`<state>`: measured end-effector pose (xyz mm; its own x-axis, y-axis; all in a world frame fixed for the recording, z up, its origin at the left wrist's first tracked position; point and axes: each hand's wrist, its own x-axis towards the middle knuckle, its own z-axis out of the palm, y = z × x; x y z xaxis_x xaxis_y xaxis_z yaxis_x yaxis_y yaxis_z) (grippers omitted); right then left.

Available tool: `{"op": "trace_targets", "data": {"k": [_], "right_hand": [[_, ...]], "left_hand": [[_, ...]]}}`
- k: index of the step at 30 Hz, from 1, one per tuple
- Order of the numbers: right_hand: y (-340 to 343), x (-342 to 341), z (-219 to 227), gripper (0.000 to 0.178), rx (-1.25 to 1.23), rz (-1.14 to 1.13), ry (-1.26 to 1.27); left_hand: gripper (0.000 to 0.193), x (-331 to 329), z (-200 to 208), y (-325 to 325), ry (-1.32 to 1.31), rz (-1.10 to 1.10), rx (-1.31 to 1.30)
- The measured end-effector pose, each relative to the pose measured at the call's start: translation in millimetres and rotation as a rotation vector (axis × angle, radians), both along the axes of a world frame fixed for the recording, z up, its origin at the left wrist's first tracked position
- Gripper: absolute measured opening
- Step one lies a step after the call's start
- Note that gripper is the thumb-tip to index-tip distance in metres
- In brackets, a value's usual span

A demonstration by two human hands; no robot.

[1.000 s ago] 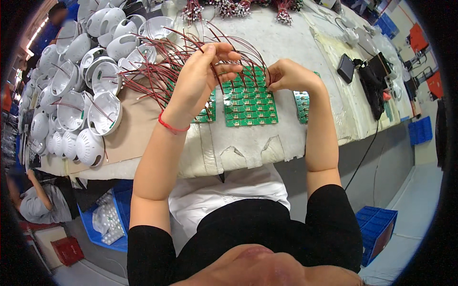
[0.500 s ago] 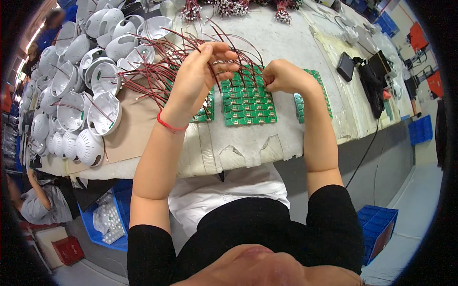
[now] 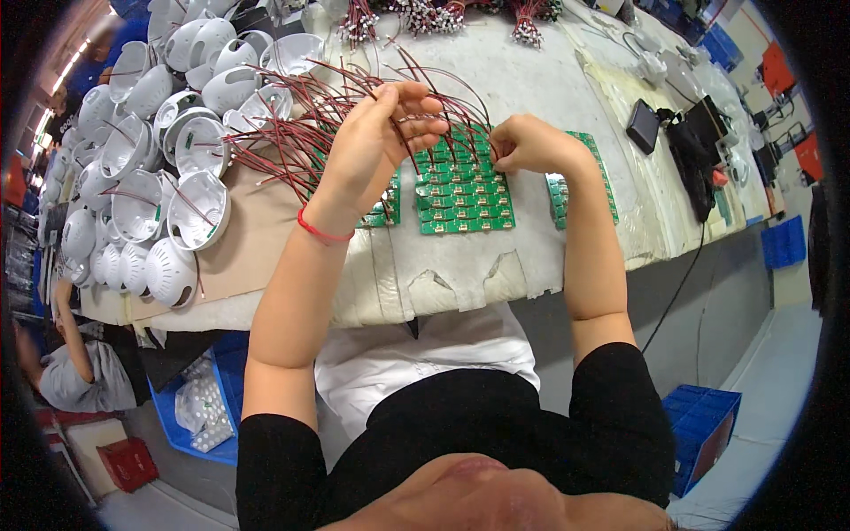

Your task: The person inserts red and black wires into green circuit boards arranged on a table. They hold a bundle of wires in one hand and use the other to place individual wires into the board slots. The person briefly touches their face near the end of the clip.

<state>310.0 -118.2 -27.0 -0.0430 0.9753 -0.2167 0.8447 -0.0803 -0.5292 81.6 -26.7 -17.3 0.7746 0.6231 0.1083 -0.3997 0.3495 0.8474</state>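
Note:
Several small green circuit boards form a panel (image 3: 465, 199) in front of me, with thin red-and-black wires (image 3: 283, 146) rising from its far rows and spreading left. At the panel's upper right edge my right hand (image 3: 531, 146) is closed in a pinch on a wire, its tip hidden by the fingers. My left hand (image 3: 376, 137), a red cord at its wrist, is above the wires left of that panel. Its fingers are loosely curled and apart, with wires passing beside and beneath them. A second green panel (image 3: 382, 208) is partly covered by this hand and the wires.
White rounded plastic shells (image 3: 199, 208) are heaped at the left. Another green panel (image 3: 589, 164) lies behind my right forearm. Wire bundles (image 3: 434, 13) lie at the far edge. A black box-shaped device (image 3: 642, 126) and a black bag (image 3: 695, 155) are at right. Another person's arm (image 3: 75, 332) shows at left.
Both hands keep nearly the same places; the left has shifted very slightly to the right. The whole view has moved a little. At far left, the other person's arm has risen.

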Motion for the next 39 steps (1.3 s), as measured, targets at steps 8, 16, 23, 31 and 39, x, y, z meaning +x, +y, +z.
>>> {"op": "trace_targets", "data": {"k": [8, 16, 23, 31, 39], "right_hand": [[-12, -33, 26, 0.022, 0.184, 0.021, 0.316], [4, -77, 2, 0.019, 0.168, -0.026, 0.564], [6, -74, 1, 0.016, 0.161, -0.033, 0.502], [5, -60, 5, 0.012, 0.081, -0.058, 0.584], [10, -65, -7, 0.011, 0.172, 0.127, 0.34]], "left_hand": [[0.032, 6, -4, -10, 0.039, 0.041, 0.055], [0.032, 12, -10, -14, -0.003, 0.079, 0.028], [0.033, 13, -7, -19, -0.013, 0.038, 0.052], [0.027, 7, -10, -4, 0.153, -0.009, 0.211], [0.024, -2, -3, 3, 0.329, -0.012, 0.496]]}}
